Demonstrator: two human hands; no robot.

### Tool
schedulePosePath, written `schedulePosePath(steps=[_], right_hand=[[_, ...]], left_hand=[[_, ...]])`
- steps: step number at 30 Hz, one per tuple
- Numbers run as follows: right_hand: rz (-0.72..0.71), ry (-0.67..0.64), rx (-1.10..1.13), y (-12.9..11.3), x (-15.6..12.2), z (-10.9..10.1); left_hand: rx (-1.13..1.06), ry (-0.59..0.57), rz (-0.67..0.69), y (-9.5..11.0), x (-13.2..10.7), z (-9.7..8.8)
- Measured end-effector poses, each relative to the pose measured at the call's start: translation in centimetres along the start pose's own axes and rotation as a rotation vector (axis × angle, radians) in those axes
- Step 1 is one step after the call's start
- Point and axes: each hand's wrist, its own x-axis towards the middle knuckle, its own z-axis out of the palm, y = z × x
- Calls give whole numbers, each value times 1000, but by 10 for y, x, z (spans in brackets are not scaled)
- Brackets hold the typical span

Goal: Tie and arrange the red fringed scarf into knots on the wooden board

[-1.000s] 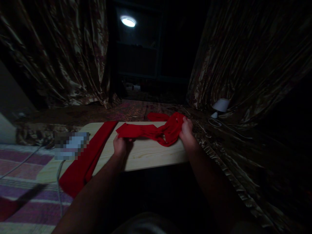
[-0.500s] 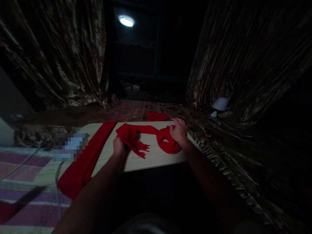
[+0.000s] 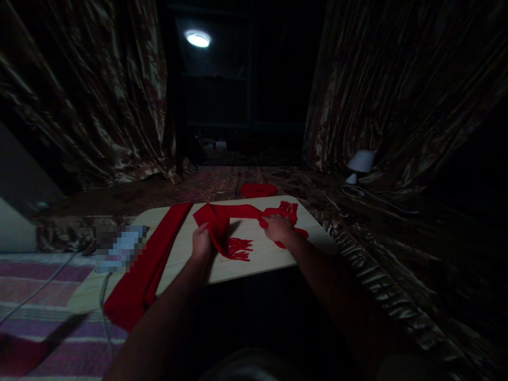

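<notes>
Much lies in darkness: the space below the near edge of the wooden table (image 3: 242, 267) is black, both forearms run off into shadow, and a device-like object (image 3: 121, 248) at the table's left is pixelated beyond recognition. The left hand (image 3: 201, 242) grips the fringed red scarf (image 3: 238, 211) near its left bend, thumb on top, with the other fingers hidden beneath the fabric. The right hand (image 3: 279, 228) lies over the scarf's looped right part, covering its middle; whether those fingers pinch the fabric or only press it, I cannot tell. The scarf sits on the pale, wood-grained tabletop, a narrow strip joining its two bunched parts. A striped cover (image 3: 67, 352), cut off by the frame, spreads at the left, and a dark patterned covering lies beyond the table. Two curtains (image 3: 119, 106) flank a dark window area, where one bright round light (image 3: 198, 39) shows. Counted, there are two fringed scarf ends, one folded red cloth (image 3: 148, 270) across the table's left side, one red bundle (image 3: 259, 189) just past the far edge, and one small white lamp (image 3: 361, 161) with its cord at the right.
</notes>
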Motion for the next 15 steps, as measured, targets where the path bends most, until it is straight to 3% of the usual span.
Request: schedulePosePath(steps=[4,9,15], right_hand=[[173,100,-14,4,4,11],[162,217,26,4,1,21],[132,286,78,5,-3,23]], left_hand=[[121,-40,-20,5,-6,3],[138,-54,-35,8,-7,4],[-34,74,-36,19,-8,5]])
